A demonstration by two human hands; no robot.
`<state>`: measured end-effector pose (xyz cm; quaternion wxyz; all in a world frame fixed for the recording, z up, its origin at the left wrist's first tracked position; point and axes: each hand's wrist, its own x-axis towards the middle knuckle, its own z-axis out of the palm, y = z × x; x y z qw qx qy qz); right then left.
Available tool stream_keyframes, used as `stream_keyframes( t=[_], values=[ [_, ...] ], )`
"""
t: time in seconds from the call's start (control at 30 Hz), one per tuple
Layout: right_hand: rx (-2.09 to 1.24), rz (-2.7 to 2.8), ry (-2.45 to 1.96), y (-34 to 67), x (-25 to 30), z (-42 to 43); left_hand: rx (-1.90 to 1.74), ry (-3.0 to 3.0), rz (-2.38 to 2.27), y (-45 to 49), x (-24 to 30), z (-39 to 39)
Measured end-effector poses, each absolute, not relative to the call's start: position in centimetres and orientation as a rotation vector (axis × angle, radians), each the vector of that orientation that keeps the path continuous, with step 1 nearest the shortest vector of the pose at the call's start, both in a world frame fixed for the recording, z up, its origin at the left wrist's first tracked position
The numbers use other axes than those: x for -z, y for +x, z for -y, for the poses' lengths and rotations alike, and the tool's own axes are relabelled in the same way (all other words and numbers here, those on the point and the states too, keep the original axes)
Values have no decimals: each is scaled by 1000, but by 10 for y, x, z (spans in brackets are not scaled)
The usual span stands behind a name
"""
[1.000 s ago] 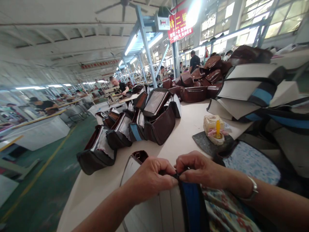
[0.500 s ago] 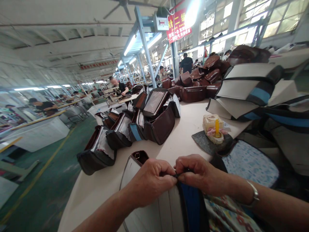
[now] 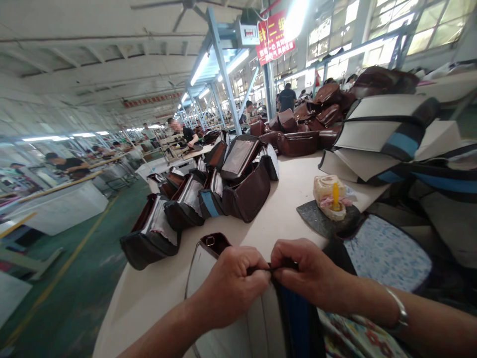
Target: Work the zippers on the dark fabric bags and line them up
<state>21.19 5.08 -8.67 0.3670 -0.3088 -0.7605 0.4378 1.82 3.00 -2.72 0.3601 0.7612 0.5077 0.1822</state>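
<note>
An off-white panelled bag with black edging (image 3: 257, 320) stands at the near side of a broad cream-coloured tabletop (image 3: 290, 171), directly below and between the two bare hands. The left hand (image 3: 233, 281) is closed in a pinch, thumb against forefinger, on the bag's dark upper edge; the right hand (image 3: 307, 271) pinches the same edge just beside it, the two sets of fingertips almost meeting. Most of the pale panelling spreads below the left hand, while a dark blue fabric strip (image 3: 296, 318) runs down the bag under the right. Beyond the left hand, the far end shows a dark brown lining with a small brass-coloured rectangular ring (image 3: 210, 241). A silvery metal bangle (image 3: 400, 308) circles the right wrist. Past the right hand, a yellow-handled tool (image 3: 336, 196) stands upright in a translucent cream-coloured plastic container (image 3: 328, 191). For writing, a red hanging banner (image 3: 274, 37) carries large yellow characters, of which 针 and 二 read clearly and the next, beside the glare, looks like 组; its smaller white lines are too blurred to make out. A long red banner on the far wall (image 3: 152, 100) bears lettering too small to read.
</note>
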Motion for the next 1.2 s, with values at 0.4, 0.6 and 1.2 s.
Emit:
stream_keyframes(
  t=[0.4, 0.6, 1.2],
  values=[
    [-78, 2301, -274, 223, 92, -47, -262, 1570, -1065, 4, 29, -42],
    [-9, 2404, -98, 233, 91, -48, -177, 1822, -1045, 2, 27, -36],
    [-1193, 2215, -406, 228, 65, -50, -294, 2036, -994, 4, 18, -23]
  ],
)
